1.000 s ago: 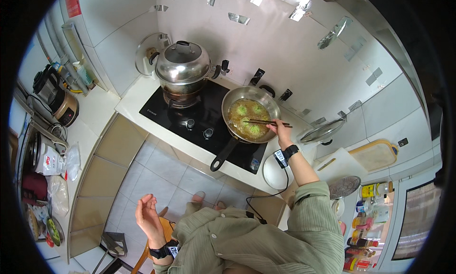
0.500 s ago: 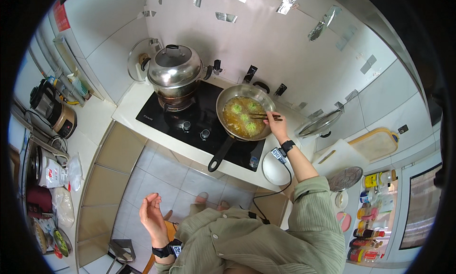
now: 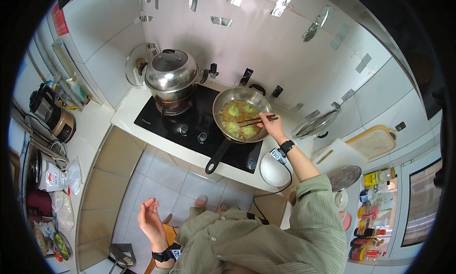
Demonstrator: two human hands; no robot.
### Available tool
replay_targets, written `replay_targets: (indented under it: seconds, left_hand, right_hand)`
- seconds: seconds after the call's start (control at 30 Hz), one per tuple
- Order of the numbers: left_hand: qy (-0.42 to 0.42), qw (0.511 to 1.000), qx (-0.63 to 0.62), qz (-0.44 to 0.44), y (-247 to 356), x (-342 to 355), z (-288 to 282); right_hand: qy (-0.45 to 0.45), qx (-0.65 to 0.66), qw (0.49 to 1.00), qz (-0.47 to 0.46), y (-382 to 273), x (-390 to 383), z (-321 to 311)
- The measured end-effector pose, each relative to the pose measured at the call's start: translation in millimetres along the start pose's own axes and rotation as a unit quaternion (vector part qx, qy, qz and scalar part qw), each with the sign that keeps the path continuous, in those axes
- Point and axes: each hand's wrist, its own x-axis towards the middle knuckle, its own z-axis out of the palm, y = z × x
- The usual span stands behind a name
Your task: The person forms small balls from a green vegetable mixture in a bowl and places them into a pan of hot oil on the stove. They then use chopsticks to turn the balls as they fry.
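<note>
In my right hand [image 3: 272,125] is a pair of dark chopsticks [image 3: 256,121], with the tips down in a steel frying pan [image 3: 219,99]. Several green balls [image 3: 233,111] lie in bubbling yellow oil inside the pan, and the chopstick tips are among the near ones. The pan's black handle [image 3: 218,158] juts toward me over the hob's front edge. My left hand [image 3: 152,223] hangs in the air over the floor, well apart from the counter, its fingers loosely bent and holding nothing.
A lidded steel pot [image 3: 172,74] stands on the black hob [image 3: 166,122], left of the pan. A white plate [image 3: 274,170] sits right of the hob, under my right forearm. Farther right are a knife [image 3: 324,156] on a white board and several bottles [image 3: 368,232]. A cable runs from my right wrist.
The chopstick tips have shifted left and nearer within the pan. A green ball from the middle now lies nearer the pan's near left. My left hand stays much the same.
</note>
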Motion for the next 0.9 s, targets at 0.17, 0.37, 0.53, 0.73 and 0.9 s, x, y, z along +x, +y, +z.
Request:
replay_targets:
  seconds: [0.17, 0.37, 0.53, 0.73, 0.9]
  left_hand:
    - [0.028, 1.0, -0.009, 0.01, 2, -5, -6]
    - [0.045, 0.999, -0.016, 0.007, 0, -6, -9]
    - [-0.002, 1.0, 0.003, 0.001, -3, 1, 3]
    - [-0.021, 1.0, 0.02, 0.001, -2, -1, 11]
    - [0.011, 1.0, 0.015, 0.002, 2, -6, 4]
  right_hand:
    - [0.075, 0.018, 0.997, -0.026, -15, -4, -38]
    - [-0.006, -0.111, 0.994, -0.024, -10, -45, -49]
    - [-0.063, -0.147, 0.976, -0.149, 6, -51, -30]
    - [-0.03, -0.205, 0.945, -0.253, 16, -37, -12]
    - [0.007, -0.099, 0.987, -0.129, 5, -33, -20]
